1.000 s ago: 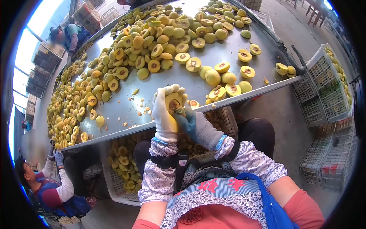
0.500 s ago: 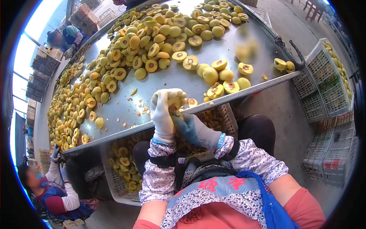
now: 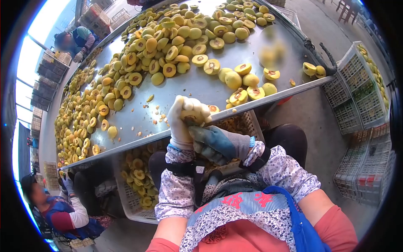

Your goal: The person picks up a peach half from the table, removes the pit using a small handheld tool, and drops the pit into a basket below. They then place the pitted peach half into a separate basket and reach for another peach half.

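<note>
My left hand (image 3: 184, 122), in a white glove, is closed around a halved yellow-green fruit (image 3: 192, 117) at the table's front edge. Just below and touching that fruit is my right hand (image 3: 214, 142), in a blue-grey glove with its fingers curled; whatever lies inside them is hidden. Many halved fruits (image 3: 170, 52) are heaped on the metal table (image 3: 145, 90). A smaller group of fruits (image 3: 233, 80) rests near the edge, to the right of my hands.
Under the table stand a crate of fruit halves (image 3: 140, 180) and another crate (image 3: 254, 128). Stacked crates (image 3: 357, 92) are at the right. One co-worker (image 3: 67, 210) sits at the lower left; another co-worker (image 3: 82, 40) is at the upper left.
My right hand's fingers have turned downward and curled below the fruit. My left hand still holds the fruit. The lower-left co-worker's hands have come together near the table corner.
</note>
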Action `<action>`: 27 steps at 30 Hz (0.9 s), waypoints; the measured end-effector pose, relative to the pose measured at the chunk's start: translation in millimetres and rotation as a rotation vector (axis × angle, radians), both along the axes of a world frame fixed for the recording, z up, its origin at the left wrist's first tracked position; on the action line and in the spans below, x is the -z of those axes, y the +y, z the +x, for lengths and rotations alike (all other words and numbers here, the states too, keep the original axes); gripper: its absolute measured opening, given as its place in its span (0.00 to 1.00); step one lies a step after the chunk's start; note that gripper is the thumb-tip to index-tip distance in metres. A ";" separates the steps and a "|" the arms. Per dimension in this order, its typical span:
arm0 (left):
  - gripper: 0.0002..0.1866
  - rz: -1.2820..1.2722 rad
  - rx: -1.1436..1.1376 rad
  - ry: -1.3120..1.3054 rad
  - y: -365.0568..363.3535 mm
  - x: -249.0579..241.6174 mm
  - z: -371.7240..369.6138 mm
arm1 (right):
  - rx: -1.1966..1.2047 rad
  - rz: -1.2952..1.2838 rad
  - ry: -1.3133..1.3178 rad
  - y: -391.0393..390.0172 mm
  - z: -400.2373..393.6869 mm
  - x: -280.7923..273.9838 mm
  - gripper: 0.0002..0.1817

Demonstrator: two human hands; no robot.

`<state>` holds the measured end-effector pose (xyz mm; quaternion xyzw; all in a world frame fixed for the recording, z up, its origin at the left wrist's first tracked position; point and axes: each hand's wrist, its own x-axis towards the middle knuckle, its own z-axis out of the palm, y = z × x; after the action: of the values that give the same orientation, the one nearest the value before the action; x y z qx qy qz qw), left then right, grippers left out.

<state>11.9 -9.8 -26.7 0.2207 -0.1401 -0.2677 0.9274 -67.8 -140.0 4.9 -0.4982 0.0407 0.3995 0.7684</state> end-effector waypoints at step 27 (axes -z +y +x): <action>0.28 1.317 -0.328 -1.338 -61.4 -42.8 57.1 | -0.064 -1.042 -0.785 -29.7 -18.8 38.4 0.19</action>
<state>69.0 -71.2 16.1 0.8230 -0.4302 0.0222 0.3703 -86.6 -169.7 -33.5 -0.9153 -0.0693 0.1385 0.3718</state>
